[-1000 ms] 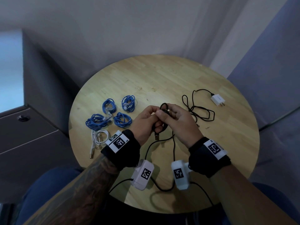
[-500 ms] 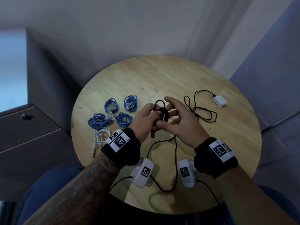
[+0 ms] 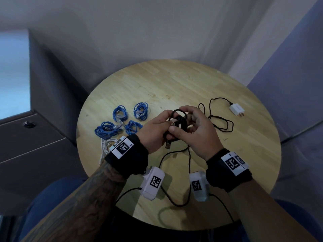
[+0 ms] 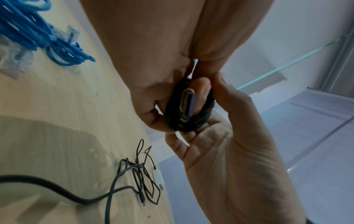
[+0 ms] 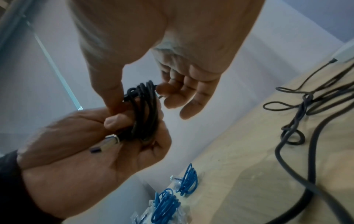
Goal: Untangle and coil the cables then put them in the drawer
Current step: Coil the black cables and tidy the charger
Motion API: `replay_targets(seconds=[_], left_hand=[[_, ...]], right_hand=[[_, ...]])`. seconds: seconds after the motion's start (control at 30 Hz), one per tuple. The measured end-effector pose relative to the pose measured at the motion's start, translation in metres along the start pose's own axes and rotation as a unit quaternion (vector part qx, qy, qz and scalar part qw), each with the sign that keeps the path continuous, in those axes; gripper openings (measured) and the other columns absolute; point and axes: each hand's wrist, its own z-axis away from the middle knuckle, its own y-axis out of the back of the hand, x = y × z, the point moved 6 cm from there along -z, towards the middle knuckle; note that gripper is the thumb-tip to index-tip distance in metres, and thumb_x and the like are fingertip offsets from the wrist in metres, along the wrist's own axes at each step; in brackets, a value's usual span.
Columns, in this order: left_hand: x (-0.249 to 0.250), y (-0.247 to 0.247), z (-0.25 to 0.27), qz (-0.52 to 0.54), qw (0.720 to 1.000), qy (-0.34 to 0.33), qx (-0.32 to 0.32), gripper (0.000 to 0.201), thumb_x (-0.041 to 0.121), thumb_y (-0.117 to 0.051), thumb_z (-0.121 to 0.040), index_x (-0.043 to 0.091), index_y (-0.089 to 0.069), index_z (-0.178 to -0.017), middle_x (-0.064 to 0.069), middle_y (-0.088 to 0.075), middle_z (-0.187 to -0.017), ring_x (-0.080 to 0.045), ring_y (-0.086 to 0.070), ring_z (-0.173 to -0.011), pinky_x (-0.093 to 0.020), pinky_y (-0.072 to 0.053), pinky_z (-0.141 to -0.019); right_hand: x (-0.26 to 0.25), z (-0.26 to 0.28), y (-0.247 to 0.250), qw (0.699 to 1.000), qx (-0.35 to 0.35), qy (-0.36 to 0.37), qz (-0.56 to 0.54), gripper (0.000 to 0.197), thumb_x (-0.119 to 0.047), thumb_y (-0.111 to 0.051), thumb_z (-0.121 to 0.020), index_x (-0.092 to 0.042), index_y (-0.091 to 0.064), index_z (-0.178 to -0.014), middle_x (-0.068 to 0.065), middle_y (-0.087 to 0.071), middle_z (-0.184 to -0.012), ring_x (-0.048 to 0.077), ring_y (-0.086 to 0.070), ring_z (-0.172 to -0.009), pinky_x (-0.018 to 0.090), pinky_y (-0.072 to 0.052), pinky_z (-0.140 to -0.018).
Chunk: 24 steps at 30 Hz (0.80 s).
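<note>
A small coil of black USB cable point(image 3: 180, 122) is held above the round wooden table point(image 3: 174, 84). My left hand point(image 3: 157, 130) grips the coil's lower side, fingers curled round the strands point(image 5: 145, 109). The metal USB plug point(image 4: 186, 100) lies against the left fingers, and another plug end point(image 3: 168, 146) hangs below. My right hand point(image 3: 195, 130) pinches the coil, thumb point(image 5: 113, 97) on its near side and curled fingers over the top loop. A loose black cable point(image 3: 218, 119) with a white charger point(image 3: 236, 110) lies to the right.
Several coiled blue cables point(image 3: 125, 123) and a white cable point(image 3: 106, 145) lie on the table's left. A grey drawer cabinet point(image 3: 35, 145) stands left of the table. The wrist cameras' black leads point(image 3: 174, 198) trail across the table's near edge.
The right hand's fingers, spread half a second ago, have curled back over the top of the loop. The left hand has kept its grip on the coil.
</note>
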Motion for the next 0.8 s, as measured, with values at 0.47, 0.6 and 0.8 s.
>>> replay_targets(seconds=[0.47, 0.6, 0.8], left_hand=[[-0.001, -0.006, -0.002, -0.044, 0.999, -0.019, -0.011, 0.024, 0.0, -0.053, -0.096, 0.003, -0.055, -0.12, -0.002, -0.046, -0.072, -0.013, -0.037, -0.061, -0.026, -0.033, -0.06], [-0.004, -0.001, -0.003, -0.175, 0.984, -0.04, -0.003, 0.016, 0.014, -0.051, -0.108, 0.007, -0.055, -0.122, 0.0, -0.045, -0.072, -0.012, -0.037, -0.061, -0.024, -0.034, -0.061], [-0.001, 0.0, 0.0, -0.251, 0.967, -0.029, -0.025, 0.009, 0.017, -0.054, -0.107, 0.011, -0.053, -0.101, 0.002, -0.041, -0.072, -0.011, -0.033, -0.059, -0.024, -0.033, -0.052]], right_hand=[[0.022, -0.011, 0.0, 0.994, 0.024, -0.067, -0.088, 0.025, -0.017, -0.081, -0.091, -0.011, -0.06, -0.103, 0.008, -0.072, -0.089, 0.016, -0.069, -0.078, 0.028, -0.057, -0.074], [0.023, -0.013, 0.003, 0.993, 0.003, -0.083, -0.088, 0.018, -0.02, -0.072, -0.096, -0.014, -0.057, -0.09, 0.001, -0.063, -0.081, 0.013, -0.061, -0.075, 0.028, -0.053, -0.071], [0.01, -0.016, 0.016, 0.999, -0.011, -0.028, -0.027, 0.009, -0.016, -0.075, -0.098, -0.014, -0.069, -0.092, -0.003, -0.066, -0.084, 0.009, -0.06, -0.08, 0.028, -0.052, -0.079]])
